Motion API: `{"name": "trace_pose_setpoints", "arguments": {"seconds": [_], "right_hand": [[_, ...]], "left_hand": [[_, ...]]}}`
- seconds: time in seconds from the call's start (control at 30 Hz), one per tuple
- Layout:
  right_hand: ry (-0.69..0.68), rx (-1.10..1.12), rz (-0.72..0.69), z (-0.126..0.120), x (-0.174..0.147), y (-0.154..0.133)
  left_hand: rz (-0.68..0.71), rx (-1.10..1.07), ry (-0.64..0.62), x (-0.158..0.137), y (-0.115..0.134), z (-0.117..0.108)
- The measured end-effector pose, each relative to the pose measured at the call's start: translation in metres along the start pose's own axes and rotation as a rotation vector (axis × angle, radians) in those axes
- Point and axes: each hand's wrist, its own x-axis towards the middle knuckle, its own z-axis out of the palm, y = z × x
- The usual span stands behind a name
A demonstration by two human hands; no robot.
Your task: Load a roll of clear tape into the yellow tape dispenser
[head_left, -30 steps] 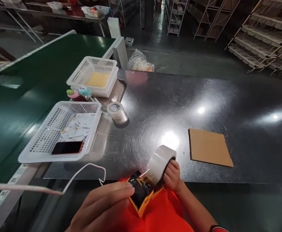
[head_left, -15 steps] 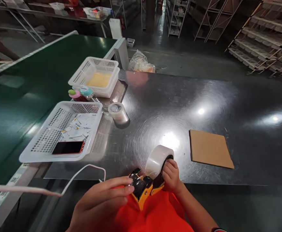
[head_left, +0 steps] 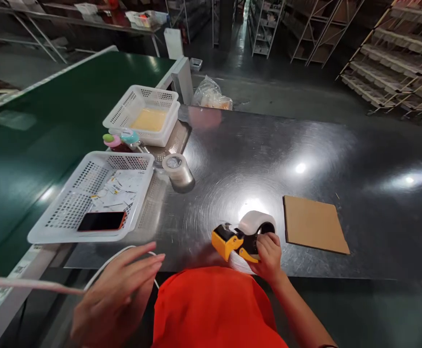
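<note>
right hand [head_left: 268, 255] grips tape dispenser [head_left: 243, 234] at bench [head_left: 232, 164] near edge, just left of cardboard sheet [head_left: 314, 224]. left hand [head_left: 117, 297] open, over white cable [head_left: 98, 270].

Two baskets [head_left: 88, 193] [head_left: 142, 113] are sitting on the table — two tape rolls [head_left: 256, 223] [head_left: 176, 166] are showing, one cardboard sheet [head_left: 314, 223], one phone [head_left: 101, 221], two hands [head_left: 117, 295] [head_left: 269, 253].

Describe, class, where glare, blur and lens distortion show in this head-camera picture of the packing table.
Head view: overhead lamps throw bright glare spots on the steel table, the strongest just behind the tape dispenser held by the right hand; the left hand is softened by blur; the wide lens bends the racks and the green conveyor outward; the background aisle is dim.
</note>
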Motion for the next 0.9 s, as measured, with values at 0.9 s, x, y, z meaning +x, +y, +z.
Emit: {"name": "trace_pose_setpoints", "arguments": {"seconds": [0.9], "right_hand": [[-0.225, 0.079, -0.086, 0.022, -0.020, 0.003]], "left_hand": [[0.326, 0.039, -0.012, 0.039, 0.021, 0.067]]}}
